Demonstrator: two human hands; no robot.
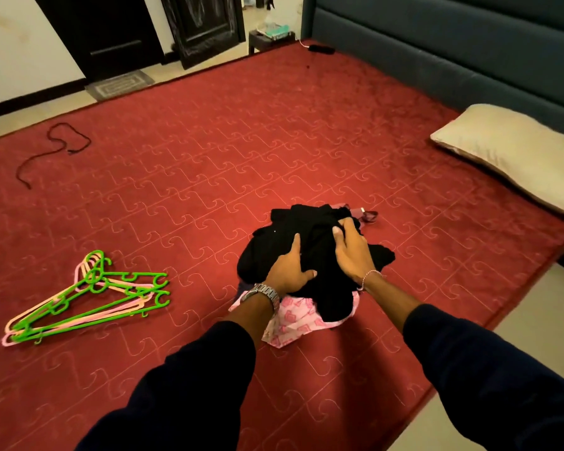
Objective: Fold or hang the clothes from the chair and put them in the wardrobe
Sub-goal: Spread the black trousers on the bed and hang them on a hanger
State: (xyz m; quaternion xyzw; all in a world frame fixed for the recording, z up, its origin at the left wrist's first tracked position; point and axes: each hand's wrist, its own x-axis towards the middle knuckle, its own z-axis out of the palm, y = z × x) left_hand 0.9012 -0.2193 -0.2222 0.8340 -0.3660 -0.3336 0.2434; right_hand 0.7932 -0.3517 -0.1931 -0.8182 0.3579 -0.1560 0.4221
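A heap of clothes lies on the red bed cover (pixel 209 151), near its front middle. On top is a crumpled black garment (pixel 310 236); a pink-and-white patterned cloth (pixel 290 323) pokes out underneath, and a dark pink piece (pixel 367 215) shows at the far side. My left hand (pixel 288 268) rests flat on the black garment with fingers spread. My right hand (pixel 352 250) lies on it too, fingers curled into the fabric. A bunch of green and pink plastic hangers (pixel 88 299) lies on the cover to the left.
A beige pillow (pixel 515 154) lies at the right by the dark padded headboard (pixel 453 43). A dark cord (pixel 54 148) lies on the cover at far left. Dark doors (pixel 111 30) stand at the back, with a small side table (pixel 271 39) next to the bed.
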